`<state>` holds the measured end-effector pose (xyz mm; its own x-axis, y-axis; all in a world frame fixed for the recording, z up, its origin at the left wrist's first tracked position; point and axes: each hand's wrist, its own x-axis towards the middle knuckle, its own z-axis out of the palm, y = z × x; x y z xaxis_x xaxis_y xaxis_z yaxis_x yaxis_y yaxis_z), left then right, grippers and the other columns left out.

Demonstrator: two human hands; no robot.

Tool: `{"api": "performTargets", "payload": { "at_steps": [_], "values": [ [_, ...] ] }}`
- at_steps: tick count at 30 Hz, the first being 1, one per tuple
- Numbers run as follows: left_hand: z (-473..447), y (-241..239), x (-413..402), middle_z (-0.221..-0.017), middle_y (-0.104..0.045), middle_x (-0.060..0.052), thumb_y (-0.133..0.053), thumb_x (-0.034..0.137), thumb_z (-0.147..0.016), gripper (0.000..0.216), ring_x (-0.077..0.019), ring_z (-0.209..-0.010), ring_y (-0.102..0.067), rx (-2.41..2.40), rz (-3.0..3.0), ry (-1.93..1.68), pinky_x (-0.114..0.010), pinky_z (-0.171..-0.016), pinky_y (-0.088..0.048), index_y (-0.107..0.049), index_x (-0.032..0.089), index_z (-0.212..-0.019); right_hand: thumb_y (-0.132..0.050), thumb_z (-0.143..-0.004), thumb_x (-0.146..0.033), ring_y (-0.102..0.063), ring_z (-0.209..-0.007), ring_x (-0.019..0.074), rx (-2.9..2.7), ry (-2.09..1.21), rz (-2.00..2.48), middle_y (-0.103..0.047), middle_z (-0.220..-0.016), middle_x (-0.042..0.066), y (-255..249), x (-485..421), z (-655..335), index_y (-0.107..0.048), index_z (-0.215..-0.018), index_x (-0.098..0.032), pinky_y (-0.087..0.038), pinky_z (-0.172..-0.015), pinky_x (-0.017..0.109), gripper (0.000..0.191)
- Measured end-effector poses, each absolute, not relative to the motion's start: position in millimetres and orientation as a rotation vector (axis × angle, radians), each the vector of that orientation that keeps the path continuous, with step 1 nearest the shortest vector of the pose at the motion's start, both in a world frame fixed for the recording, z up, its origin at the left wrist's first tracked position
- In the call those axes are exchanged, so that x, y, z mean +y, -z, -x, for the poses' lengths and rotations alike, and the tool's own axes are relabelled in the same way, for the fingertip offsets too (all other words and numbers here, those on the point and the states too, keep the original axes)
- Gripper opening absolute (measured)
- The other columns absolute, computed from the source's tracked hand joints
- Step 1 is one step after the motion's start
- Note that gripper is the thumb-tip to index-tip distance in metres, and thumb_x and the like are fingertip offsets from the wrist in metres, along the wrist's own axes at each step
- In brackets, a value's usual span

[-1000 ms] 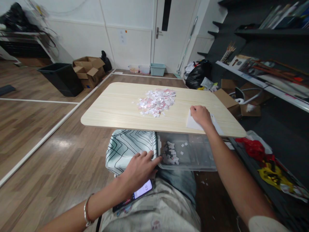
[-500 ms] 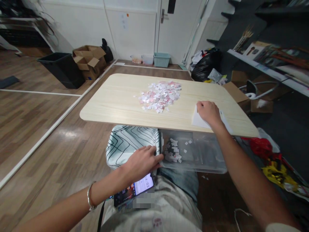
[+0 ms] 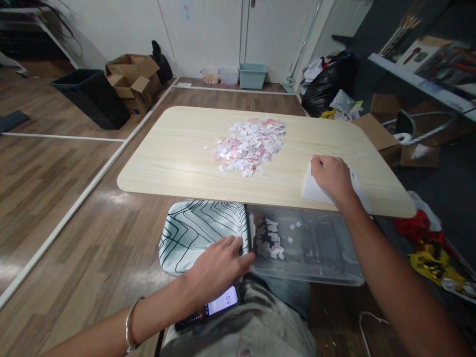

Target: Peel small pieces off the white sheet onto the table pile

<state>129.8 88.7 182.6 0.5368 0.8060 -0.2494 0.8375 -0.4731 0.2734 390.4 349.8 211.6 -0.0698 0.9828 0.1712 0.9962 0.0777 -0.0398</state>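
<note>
A pile of small white and pink paper scraps [image 3: 250, 145] lies on the light wooden table [image 3: 178, 158]. My right hand [image 3: 332, 177] rests closed on a white folded sheet of paper [image 3: 311, 187] near the table's front right edge. My left hand [image 3: 219, 267] is below the table, fingers curled against the near left corner of a clear plastic bin [image 3: 316, 253] that holds several paper scraps [image 3: 270, 239]. A lit phone [image 3: 211, 310] lies on my lap under that hand. A patterned cushion [image 3: 197, 230] sits beside the bin.
Cardboard boxes [image 3: 132, 82] and a black bin [image 3: 87, 96] stand at the back left. A black rubbish bag [image 3: 327, 84] and another cardboard box [image 3: 377, 131] are at the right. A teal tub [image 3: 252, 75] stands by the door. Shelves run along the right.
The camera has tilted down, so the table sits lower and nearer in view. Both hands keep their places on the paper and the bin.
</note>
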Motion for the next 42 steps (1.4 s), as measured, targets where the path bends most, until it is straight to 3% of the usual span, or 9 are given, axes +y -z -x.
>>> {"api": "performTargets", "payload": {
  "at_steps": [15,25,42],
  "values": [
    [-118.8,-185.5,100.5,-0.109,-0.067,-0.012,-0.056,0.034,-0.110,0.027,-0.0320,-0.110,-0.069,1.235,-2.391,0.159,-0.047,-0.090,-0.063,-0.070,0.026,-0.131,-0.035,-0.108,-0.035,-0.073,-0.085,0.0330,-2.231,0.193,2.035,-0.083,-0.095,0.023,-213.3,346.8,-391.8,-0.084,-0.092,-0.016,-0.039,-0.073,0.038,0.055],
    [-117.0,-174.3,110.0,-0.105,-0.066,-0.009,-0.058,0.023,-0.108,0.020,-0.0289,-0.104,-0.067,1.250,-2.444,0.125,-0.039,-0.087,-0.058,-0.071,0.025,-0.123,-0.036,-0.106,-0.034,-0.074,-0.085,0.0342,-2.201,0.156,2.032,-0.083,-0.093,0.024,-212.2,348.7,-390.6,-0.084,-0.089,-0.015,-0.041,-0.072,0.038,0.054],
    [-113.7,-154.9,135.2,-0.107,-0.068,-0.011,-0.058,0.030,-0.109,0.020,-0.0298,-0.108,-0.070,1.276,-2.378,0.115,-0.040,-0.092,-0.060,-0.072,0.024,-0.122,-0.037,-0.107,-0.034,-0.074,-0.084,0.0328,-2.204,0.138,2.028,-0.083,-0.091,0.022,-212.6,345.7,-391.0,-0.080,-0.081,-0.019,-0.039,-0.072,0.037,0.053]
  ]
}}
